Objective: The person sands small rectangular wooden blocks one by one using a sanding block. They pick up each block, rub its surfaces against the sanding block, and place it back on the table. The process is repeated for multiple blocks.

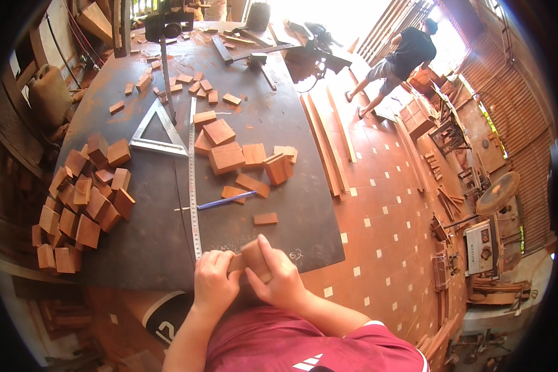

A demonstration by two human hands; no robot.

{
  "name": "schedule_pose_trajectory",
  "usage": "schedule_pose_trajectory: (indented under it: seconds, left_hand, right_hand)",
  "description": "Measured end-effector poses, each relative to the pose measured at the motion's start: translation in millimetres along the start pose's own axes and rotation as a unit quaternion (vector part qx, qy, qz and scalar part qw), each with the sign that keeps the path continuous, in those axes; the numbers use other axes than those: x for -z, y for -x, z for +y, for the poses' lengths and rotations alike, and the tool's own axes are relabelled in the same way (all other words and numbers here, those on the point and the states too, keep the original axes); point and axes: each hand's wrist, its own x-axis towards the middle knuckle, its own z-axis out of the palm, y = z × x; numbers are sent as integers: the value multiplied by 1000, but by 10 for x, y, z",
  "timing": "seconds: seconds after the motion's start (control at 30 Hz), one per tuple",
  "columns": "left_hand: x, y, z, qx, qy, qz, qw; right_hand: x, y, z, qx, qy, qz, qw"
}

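Right hand [282, 278], half-closed, grips wooden block [253, 256] at six o'clock; apparent handling step; next move likely requires steady hold

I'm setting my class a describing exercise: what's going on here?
A person's left hand and right hand hold wood at the near edge of a dark table. A measuring tape lies ahead, a metal triangle to its left, a blue pen to its right. Wooden blocks are piled farther left.

Forearms [191, 328] bare, converging. Left grip [215, 276] curled in a pinch; right grip [280, 279] close beside, fingers [270, 255] extended.
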Motion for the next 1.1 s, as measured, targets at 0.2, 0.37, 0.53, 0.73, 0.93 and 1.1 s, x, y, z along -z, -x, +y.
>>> schedule_pose_trajectory:
  seconds: [0.2,0.37,0.53,0.73,0.93,1.1]
  left_hand:
    - [-34,26,-39,4,9,9,1000]
    - [-26,17,6,10,-5,6,1000]
    - [-50,29,-16,7,-3,3,1000]
    - [-91,-3,-46,16,-31,38,999]
    - [-75,-15,-64,14,-22,28,999]
    - [-45,-126,-69,25,-16,34,999]
  right_hand:
    - [63,133,-14,26,-2,-18,1000]
    - [-6,-24,-28,5,10,-1,1000]
    - [118,205,-19,18,8,-11,1000]
    - [26,-24,-7,6,5,-9,1000]
    - [124,142,-39,18,8,-19,1000]
    - [45,-15,-8,16,6,-6,1000]
